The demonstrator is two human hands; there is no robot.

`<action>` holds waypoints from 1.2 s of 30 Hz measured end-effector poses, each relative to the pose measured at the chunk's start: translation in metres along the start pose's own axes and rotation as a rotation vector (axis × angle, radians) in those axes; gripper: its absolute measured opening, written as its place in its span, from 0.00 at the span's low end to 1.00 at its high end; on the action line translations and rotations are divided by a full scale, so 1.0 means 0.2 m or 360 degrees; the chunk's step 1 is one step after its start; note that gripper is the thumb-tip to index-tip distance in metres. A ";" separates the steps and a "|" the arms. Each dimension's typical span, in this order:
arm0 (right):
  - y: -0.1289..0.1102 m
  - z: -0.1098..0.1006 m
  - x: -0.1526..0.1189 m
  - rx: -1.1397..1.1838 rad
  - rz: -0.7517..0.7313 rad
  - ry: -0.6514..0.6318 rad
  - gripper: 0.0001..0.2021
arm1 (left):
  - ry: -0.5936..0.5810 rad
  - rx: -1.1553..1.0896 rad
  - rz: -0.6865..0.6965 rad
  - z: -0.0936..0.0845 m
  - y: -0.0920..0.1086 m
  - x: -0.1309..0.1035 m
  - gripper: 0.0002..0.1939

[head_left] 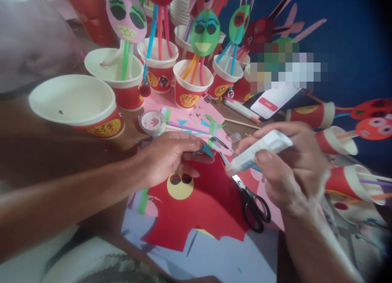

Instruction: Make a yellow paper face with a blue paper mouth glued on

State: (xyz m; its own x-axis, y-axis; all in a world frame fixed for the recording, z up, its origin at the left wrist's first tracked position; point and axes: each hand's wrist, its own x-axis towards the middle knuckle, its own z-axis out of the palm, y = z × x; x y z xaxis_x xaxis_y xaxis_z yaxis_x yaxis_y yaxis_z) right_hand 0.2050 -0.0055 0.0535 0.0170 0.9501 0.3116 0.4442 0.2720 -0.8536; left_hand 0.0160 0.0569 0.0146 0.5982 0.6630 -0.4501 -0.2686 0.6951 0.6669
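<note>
Between the fingertips of my left hand (171,154) is a small blue paper piece (206,150), folded or cut to a point. My right hand (295,164) is wrapped round a white glue tube (260,150), tilted with its tip down and left toward the paper piece but apart from it. Below my left hand a yellow paper circle (180,188) with two dark eyes glued on lies on a red paper sheet (211,205). Black-handled scissors (252,207) rest on the sheet's right side, their blades partly behind the glue tube.
Red and white paper cups (192,85), several bearing paper faces on coloured straws, stand at the back. An empty-looking cup (73,99) is at left; more cups (341,185) lie on their sides at right. A tape roll (152,122), markers (240,109) and a phone (274,101) lie behind my hands.
</note>
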 end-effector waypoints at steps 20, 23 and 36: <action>0.04 0.09 0.07 0.0192 0.0793 -0.0421 0.06 | 0.0109 -0.0016 0.0149 0.02 0.00 -0.01 0.08; 0.02 0.11 0.06 0.0085 0.0711 -0.0393 0.04 | 0.0133 0.0004 0.0140 0.03 -0.01 -0.01 0.07; -0.01 0.01 0.10 -0.0432 0.0537 -0.0813 0.03 | 0.0077 0.0735 0.0350 0.03 0.02 -0.05 0.08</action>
State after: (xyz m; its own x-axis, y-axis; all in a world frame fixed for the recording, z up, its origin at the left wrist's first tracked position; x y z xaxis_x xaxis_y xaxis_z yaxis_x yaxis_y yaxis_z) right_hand 0.2026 0.0122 0.0613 -0.2019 0.9475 -0.2480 0.6998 -0.0376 -0.7134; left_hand 0.0130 0.0528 0.0252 0.5264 0.7995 -0.2892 -0.0163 0.3496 0.9368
